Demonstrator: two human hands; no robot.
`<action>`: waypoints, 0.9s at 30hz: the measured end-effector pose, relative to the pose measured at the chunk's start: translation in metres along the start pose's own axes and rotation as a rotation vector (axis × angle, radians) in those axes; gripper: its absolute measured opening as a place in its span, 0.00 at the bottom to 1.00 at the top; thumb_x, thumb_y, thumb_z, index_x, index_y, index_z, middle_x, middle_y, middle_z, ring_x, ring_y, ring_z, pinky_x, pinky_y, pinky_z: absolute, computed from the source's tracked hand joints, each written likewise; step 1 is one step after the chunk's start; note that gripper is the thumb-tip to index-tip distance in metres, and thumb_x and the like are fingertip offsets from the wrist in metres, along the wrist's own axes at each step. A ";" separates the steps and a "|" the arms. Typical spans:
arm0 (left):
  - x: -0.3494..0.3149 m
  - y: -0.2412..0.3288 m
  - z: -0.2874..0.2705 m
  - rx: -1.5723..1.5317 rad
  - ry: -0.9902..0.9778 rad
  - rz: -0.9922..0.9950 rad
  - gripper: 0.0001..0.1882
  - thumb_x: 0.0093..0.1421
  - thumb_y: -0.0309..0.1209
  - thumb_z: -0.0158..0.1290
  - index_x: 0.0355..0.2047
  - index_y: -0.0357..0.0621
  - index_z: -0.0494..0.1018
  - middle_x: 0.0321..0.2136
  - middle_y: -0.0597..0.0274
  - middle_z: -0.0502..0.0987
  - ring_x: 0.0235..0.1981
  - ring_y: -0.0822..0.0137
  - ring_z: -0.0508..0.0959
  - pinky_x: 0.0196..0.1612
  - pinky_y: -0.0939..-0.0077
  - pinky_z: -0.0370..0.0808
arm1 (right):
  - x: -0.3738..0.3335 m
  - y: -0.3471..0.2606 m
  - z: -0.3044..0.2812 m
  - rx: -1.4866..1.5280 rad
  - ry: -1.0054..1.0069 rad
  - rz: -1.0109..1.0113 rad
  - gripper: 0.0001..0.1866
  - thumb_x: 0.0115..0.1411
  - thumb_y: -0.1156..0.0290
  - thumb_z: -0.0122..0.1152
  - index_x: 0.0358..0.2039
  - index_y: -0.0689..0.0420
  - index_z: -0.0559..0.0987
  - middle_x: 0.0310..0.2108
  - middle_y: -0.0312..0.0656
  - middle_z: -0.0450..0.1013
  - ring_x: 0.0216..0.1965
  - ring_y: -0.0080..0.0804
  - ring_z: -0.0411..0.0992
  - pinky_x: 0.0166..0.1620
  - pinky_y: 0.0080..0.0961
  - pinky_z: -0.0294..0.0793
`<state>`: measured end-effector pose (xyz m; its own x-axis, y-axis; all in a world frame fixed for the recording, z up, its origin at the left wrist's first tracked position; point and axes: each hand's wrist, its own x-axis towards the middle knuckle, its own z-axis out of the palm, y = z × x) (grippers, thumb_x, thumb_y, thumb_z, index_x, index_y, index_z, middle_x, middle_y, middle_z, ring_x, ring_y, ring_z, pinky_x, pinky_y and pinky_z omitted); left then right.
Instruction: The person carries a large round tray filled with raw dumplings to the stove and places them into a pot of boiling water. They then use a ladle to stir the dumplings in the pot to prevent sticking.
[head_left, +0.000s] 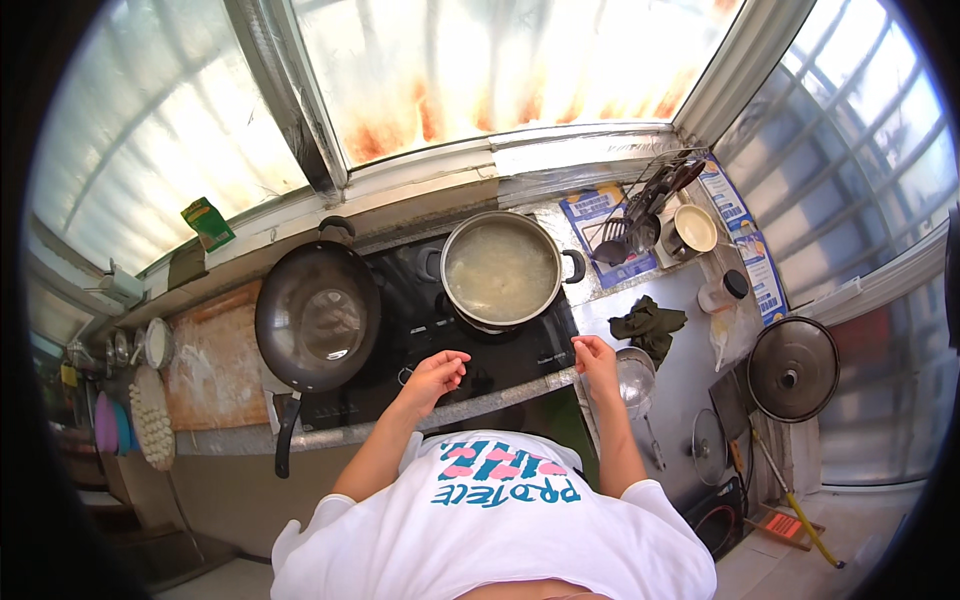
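My left hand [437, 380] hovers over the front of the black cooktop [385, 390], its fingers curled in against the thumb. Near the cooktop's right front corner is my right hand [597, 364], thumb and fingertips pinched together. Whether either hand has something small in it, I cannot make out. Beyond and between them stands a two-handled metal pot [557, 238] with cloudy pale liquid inside. To the left, a dark wok [280, 325] sits on the cooktop, its long handle pointing toward me; a little liquid or shine shows at its bottom.
A floury wooden board [215, 365] lies left of the wok. On the right are a metal strainer [634, 380], a dark green cloth [650, 328], a lidded jar [722, 292], a rack of utensils [640, 225] and a large dark lid [793, 369]. Windows rise behind the counter.
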<state>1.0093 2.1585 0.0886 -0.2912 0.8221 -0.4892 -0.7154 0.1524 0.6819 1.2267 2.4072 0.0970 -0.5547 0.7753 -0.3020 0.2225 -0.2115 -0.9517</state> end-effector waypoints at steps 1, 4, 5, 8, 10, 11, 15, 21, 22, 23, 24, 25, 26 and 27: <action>0.000 0.000 0.001 0.005 0.000 -0.004 0.09 0.66 0.33 0.48 0.43 0.44 0.72 0.28 0.72 0.72 0.28 0.80 0.69 0.35 0.86 0.69 | -0.002 0.000 -0.001 0.005 -0.001 0.006 0.07 0.62 0.71 0.56 0.39 0.59 0.77 0.19 0.29 0.67 0.19 0.14 0.63 0.23 0.13 0.61; 0.000 0.004 0.005 0.027 -0.005 -0.010 0.10 0.66 0.33 0.48 0.44 0.44 0.72 0.28 0.72 0.72 0.28 0.80 0.70 0.35 0.86 0.69 | -0.007 0.003 0.000 0.010 -0.016 -0.002 0.07 0.62 0.71 0.56 0.38 0.59 0.77 0.19 0.29 0.67 0.19 0.14 0.62 0.23 0.13 0.61; 0.000 0.005 0.006 0.036 -0.007 -0.015 0.10 0.66 0.33 0.48 0.44 0.44 0.71 0.28 0.72 0.72 0.28 0.80 0.70 0.35 0.86 0.69 | -0.009 0.003 0.001 0.014 -0.009 -0.005 0.07 0.62 0.71 0.56 0.38 0.59 0.77 0.19 0.29 0.67 0.19 0.14 0.62 0.23 0.13 0.60; 0.003 0.005 0.009 0.034 -0.037 -0.007 0.10 0.65 0.32 0.48 0.45 0.44 0.71 0.28 0.73 0.72 0.27 0.83 0.69 0.33 0.88 0.68 | -0.011 0.004 0.001 0.019 0.013 -0.006 0.07 0.62 0.71 0.56 0.38 0.59 0.77 0.19 0.29 0.67 0.19 0.14 0.62 0.23 0.13 0.60; 0.003 0.005 0.012 0.030 -0.048 -0.011 0.10 0.65 0.32 0.48 0.45 0.44 0.71 0.28 0.73 0.72 0.27 0.82 0.69 0.33 0.88 0.68 | -0.012 0.006 0.000 0.012 0.028 0.009 0.07 0.62 0.71 0.56 0.38 0.59 0.77 0.19 0.29 0.67 0.19 0.14 0.62 0.23 0.13 0.61; 0.003 0.005 0.012 0.028 -0.053 -0.013 0.10 0.65 0.32 0.48 0.45 0.44 0.71 0.28 0.73 0.72 0.27 0.82 0.69 0.33 0.88 0.68 | -0.013 0.007 -0.001 0.019 0.025 0.010 0.07 0.62 0.71 0.57 0.38 0.59 0.77 0.19 0.29 0.67 0.19 0.14 0.62 0.23 0.13 0.61; 0.004 0.002 0.012 0.030 -0.044 -0.022 0.10 0.65 0.32 0.48 0.45 0.44 0.72 0.28 0.73 0.72 0.27 0.82 0.69 0.34 0.88 0.68 | -0.013 0.009 -0.003 0.041 0.016 0.014 0.07 0.62 0.71 0.57 0.38 0.59 0.77 0.19 0.29 0.67 0.18 0.14 0.62 0.22 0.13 0.61; 0.003 0.000 0.005 0.042 -0.014 -0.006 0.10 0.65 0.32 0.48 0.44 0.45 0.72 0.28 0.72 0.72 0.28 0.80 0.70 0.35 0.86 0.69 | -0.009 0.009 0.000 0.029 0.010 0.014 0.07 0.62 0.71 0.57 0.38 0.60 0.77 0.18 0.29 0.67 0.18 0.14 0.62 0.22 0.13 0.60; 0.004 -0.003 0.002 0.045 0.004 -0.005 0.10 0.65 0.32 0.49 0.44 0.45 0.72 0.28 0.72 0.72 0.27 0.80 0.70 0.35 0.86 0.69 | -0.009 0.010 0.000 0.025 0.006 0.015 0.07 0.62 0.71 0.57 0.38 0.60 0.77 0.18 0.29 0.67 0.18 0.15 0.62 0.22 0.13 0.60; 0.006 -0.005 -0.002 0.048 0.021 -0.003 0.10 0.65 0.32 0.49 0.44 0.45 0.72 0.28 0.72 0.72 0.27 0.80 0.69 0.34 0.86 0.69 | -0.009 0.011 0.000 0.025 0.002 0.016 0.07 0.62 0.71 0.57 0.38 0.60 0.77 0.18 0.29 0.67 0.18 0.15 0.62 0.22 0.13 0.60; 0.007 -0.008 -0.006 0.068 0.061 -0.004 0.10 0.65 0.32 0.49 0.44 0.45 0.72 0.28 0.72 0.73 0.27 0.81 0.69 0.34 0.86 0.69 | -0.009 0.011 0.001 0.025 -0.003 0.016 0.07 0.62 0.71 0.57 0.38 0.60 0.77 0.18 0.29 0.67 0.18 0.15 0.62 0.22 0.13 0.60; 0.008 -0.010 -0.010 0.089 0.100 -0.007 0.10 0.65 0.31 0.49 0.44 0.45 0.72 0.28 0.72 0.73 0.27 0.81 0.69 0.34 0.87 0.69 | -0.009 0.012 0.002 0.025 -0.006 0.017 0.07 0.62 0.71 0.57 0.38 0.60 0.77 0.18 0.29 0.67 0.18 0.15 0.62 0.22 0.13 0.60; 0.010 -0.012 -0.014 0.110 0.139 -0.009 0.10 0.65 0.31 0.49 0.44 0.45 0.72 0.28 0.72 0.73 0.27 0.81 0.69 0.33 0.87 0.69 | -0.009 0.013 0.002 0.021 -0.012 0.022 0.07 0.62 0.71 0.57 0.38 0.60 0.77 0.18 0.29 0.67 0.18 0.15 0.62 0.22 0.13 0.60; 0.011 -0.013 -0.019 0.099 0.148 -0.003 0.09 0.64 0.30 0.49 0.44 0.45 0.72 0.28 0.72 0.73 0.27 0.81 0.69 0.33 0.87 0.69 | -0.009 0.015 0.004 0.018 -0.017 0.027 0.08 0.62 0.71 0.57 0.39 0.60 0.77 0.18 0.29 0.67 0.18 0.15 0.62 0.22 0.13 0.60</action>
<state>1.0036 2.1552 0.0644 -0.3850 0.7327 -0.5612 -0.6526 0.2139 0.7269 1.2319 2.3952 0.0855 -0.5621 0.7589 -0.3288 0.2234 -0.2434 -0.9438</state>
